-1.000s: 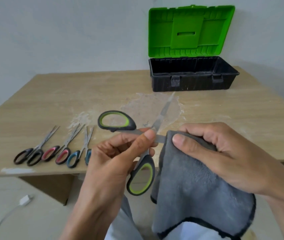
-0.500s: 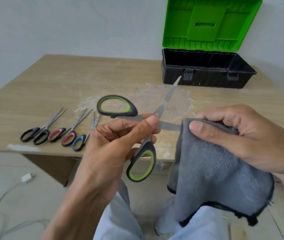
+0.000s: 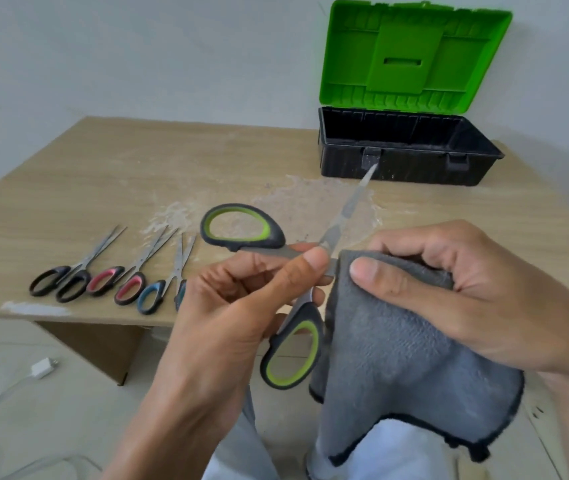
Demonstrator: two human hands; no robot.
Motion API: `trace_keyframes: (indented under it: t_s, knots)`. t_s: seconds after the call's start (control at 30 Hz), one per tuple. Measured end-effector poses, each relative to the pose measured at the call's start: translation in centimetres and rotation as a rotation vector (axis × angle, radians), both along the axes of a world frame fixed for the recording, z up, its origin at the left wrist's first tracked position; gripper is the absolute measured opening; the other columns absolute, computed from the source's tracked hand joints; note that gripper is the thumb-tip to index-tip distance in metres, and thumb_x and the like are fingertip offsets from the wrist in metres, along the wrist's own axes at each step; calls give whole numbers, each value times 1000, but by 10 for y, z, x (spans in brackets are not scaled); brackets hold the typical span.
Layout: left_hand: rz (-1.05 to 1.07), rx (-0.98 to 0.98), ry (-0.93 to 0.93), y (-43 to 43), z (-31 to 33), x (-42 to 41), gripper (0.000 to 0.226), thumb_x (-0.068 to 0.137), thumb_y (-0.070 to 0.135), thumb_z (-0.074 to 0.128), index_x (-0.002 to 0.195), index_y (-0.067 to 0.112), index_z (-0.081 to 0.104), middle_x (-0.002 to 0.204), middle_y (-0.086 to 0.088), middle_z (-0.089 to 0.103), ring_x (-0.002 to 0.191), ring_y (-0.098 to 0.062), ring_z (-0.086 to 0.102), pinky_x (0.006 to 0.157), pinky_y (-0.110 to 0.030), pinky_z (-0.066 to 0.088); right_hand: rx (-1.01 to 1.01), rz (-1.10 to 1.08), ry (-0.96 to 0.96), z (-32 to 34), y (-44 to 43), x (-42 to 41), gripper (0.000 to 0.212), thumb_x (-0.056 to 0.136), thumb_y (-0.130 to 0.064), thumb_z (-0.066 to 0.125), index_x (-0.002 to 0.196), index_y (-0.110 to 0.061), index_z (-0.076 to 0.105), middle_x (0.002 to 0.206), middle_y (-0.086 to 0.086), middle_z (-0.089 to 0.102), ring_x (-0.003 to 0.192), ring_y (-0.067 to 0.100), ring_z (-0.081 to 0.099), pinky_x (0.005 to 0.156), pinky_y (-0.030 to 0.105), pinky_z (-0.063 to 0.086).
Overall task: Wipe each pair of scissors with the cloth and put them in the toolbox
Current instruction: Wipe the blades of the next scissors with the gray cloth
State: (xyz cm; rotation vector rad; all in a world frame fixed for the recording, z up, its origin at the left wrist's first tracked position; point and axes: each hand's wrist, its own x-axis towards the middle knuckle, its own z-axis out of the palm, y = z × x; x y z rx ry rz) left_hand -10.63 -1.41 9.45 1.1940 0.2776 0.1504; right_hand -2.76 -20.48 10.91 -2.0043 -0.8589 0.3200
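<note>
Table (image 3: 120, 192) carries the open toolbox (image 3: 408, 164) at its far side. Grey cloth (image 3: 397, 351), pinched in the right hand (image 3: 477, 299), wraps one blade of the gaping green-handled scissors (image 3: 276, 242), which the left hand (image 3: 227, 317) pinches near the pivot — if the cloth slips, that thumb could meet bare edge.

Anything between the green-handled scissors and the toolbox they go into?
Nothing visible does. The toolbox lid stands open, and the three other pairs lie on the table well left of the green-handled scissors.

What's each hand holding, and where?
The left hand pinches the open green-and-black-handled scissors at the pivot. The right hand grips the grey cloth at its top, folded over one blade.
</note>
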Motion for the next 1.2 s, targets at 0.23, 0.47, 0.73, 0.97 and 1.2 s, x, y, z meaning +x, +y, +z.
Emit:
trace_keyframes:
  t_s: [0.23, 0.47, 0.73, 0.97, 1.2]
  knots:
    - [-24, -169, 86, 3, 2, -3, 25, 60, 18, 76, 69, -4, 72, 62, -6, 69, 47, -10, 62, 46, -23, 54, 10, -11, 108, -4, -18, 5, 73, 101, -54, 55, 89, 18, 62, 78, 43, 52, 66, 59, 52, 60, 61, 41]
    - [-45, -104, 79, -7, 2, -1, 22, 54, 22, 78, 64, 3, 76, 66, -8, 72, 51, -12, 63, 53, -28, 55, -33, -25, 0, -1, -20, -3, 53, 99, -56, 56, 82, -9, 72, 67, 21, 56, 60, 42, 54, 55, 46, 43]
    - [-30, -47, 68, -7, 6, -2, 17, 52, 21, 78, 57, 6, 75, 62, -9, 72, 48, -11, 63, 47, -27, 52, -56, 2, -23, 0, -22, -1, 53, 101, -53, 56, 71, -10, 65, 62, 12, 52, 55, 33, 51, 54, 43, 42]
    - [-19, 7, 51, -13, 3, 1, 23, 52, 28, 79, 61, 7, 76, 63, -6, 71, 53, -11, 63, 59, -32, 51, -127, -65, -105, -2, -21, -5, 56, 99, -61, 53, 72, -12, 63, 59, 7, 49, 52, 29, 49, 52, 45, 42]
    - [-65, -56, 88, 2, 0, -4, 20, 54, 24, 77, 60, 5, 76, 57, -6, 67, 49, -10, 61, 52, -24, 52, -130, 6, -35, -1, -26, 0, 59, 99, -58, 56, 78, -4, 68, 65, 16, 53, 57, 35, 52, 56, 43, 44]
